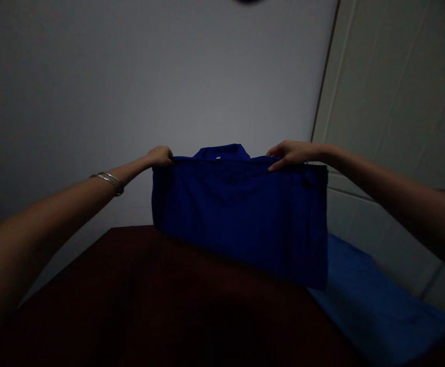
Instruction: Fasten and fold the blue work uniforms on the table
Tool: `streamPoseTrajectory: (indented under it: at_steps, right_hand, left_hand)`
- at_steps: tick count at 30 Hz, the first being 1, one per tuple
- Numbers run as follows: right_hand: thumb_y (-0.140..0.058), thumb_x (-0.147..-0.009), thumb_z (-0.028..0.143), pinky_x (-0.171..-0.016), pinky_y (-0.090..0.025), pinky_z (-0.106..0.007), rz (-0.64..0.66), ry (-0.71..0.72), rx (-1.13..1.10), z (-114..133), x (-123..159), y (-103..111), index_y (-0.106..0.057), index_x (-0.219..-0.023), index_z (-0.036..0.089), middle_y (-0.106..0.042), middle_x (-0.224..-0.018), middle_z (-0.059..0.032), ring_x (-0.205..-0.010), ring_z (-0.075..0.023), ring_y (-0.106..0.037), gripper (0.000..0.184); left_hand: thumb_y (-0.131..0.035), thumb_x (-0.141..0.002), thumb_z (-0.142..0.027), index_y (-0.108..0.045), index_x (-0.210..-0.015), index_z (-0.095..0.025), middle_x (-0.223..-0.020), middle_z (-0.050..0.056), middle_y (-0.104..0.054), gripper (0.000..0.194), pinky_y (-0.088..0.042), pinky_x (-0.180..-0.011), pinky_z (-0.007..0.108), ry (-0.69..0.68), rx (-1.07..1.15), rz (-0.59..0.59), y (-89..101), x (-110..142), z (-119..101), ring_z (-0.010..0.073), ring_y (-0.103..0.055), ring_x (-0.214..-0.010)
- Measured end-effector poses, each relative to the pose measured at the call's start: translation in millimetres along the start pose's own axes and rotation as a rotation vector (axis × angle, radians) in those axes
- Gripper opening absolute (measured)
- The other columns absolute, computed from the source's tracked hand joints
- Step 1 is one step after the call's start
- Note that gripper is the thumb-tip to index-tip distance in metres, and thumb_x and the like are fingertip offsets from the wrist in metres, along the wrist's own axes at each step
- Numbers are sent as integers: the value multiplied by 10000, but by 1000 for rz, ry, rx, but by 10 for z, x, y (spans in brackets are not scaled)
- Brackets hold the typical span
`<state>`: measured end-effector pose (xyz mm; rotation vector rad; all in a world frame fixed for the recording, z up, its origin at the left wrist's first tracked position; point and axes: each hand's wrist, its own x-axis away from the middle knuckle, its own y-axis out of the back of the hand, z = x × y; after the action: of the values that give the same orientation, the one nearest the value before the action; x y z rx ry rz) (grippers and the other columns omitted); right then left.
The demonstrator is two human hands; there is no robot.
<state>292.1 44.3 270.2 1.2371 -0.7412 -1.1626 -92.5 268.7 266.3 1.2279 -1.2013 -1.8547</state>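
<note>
A dark blue collared shirt (230, 214), folded over, hangs stretched between my two hands above a dark red surface. My left hand (161, 155) is closed around its upper left edge. With thumb in front and fingers behind, my right hand (289, 154) pinches the top edge right of the collar. The collar (224, 150) stands up in the middle, with a small white label showing inside it. The lower edge slants down toward the right. Silvery bangles circle my left wrist.
The dark reddish-brown table or bed surface (191, 306) spreads below. Lighter blue cloth (375, 306) lies along its right side. Behind stands a pale wall (207, 76), with a panelled door or cupboard (390, 92) at the right. The light is dim.
</note>
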Motion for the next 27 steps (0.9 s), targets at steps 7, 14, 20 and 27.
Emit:
streamPoseTrajectory:
  at_steps: [7, 14, 20, 27]
  right_hand:
    - [-651, -637, 530, -753, -518, -379, -47, -84, -43, 451, 610, 96, -586, -1172, 207, -662, -1059, -65, -883, -240, -626, 628]
    - [-677, -626, 508, -735, -532, -365, -107, -208, -64, 865, 938, -21, -552, -1224, 198, -660, -1061, -82, -872, -242, -632, 686]
    - [-679, -629, 497, -752, -540, -384, -178, -304, -73, 977, 1034, -97, -565, -1212, 190, -666, -1038, -80, -861, -241, -635, 669]
    - [-671, -633, 463, -717, -556, -391, -238, -411, -67, 1003, 1170, -75, -593, -1177, 179, -671, -1023, -107, -871, -264, -637, 619]
  left_hand:
    - [-585, -708, -328, -685, -950, -169, -887, 92, -668, 307, -434, -693, 264, -14, 122, -84, 64, -32, -425, 214, -600, -825]
    - [-584, -713, -250, -674, -938, -105, -919, 129, -662, 282, -459, -752, 275, -51, 235, -150, 85, -193, -841, 227, -605, -868]
    - [-586, -721, -261, -663, -955, -111, -906, 132, -662, 288, -467, -776, 310, -50, 368, -170, 26, -270, -1051, 237, -608, -878]
    - [-555, -736, -197, -644, -980, -104, -1005, 159, -639, 276, -451, -804, 301, -87, 463, -207, 65, -332, -1366, 229, -587, -932]
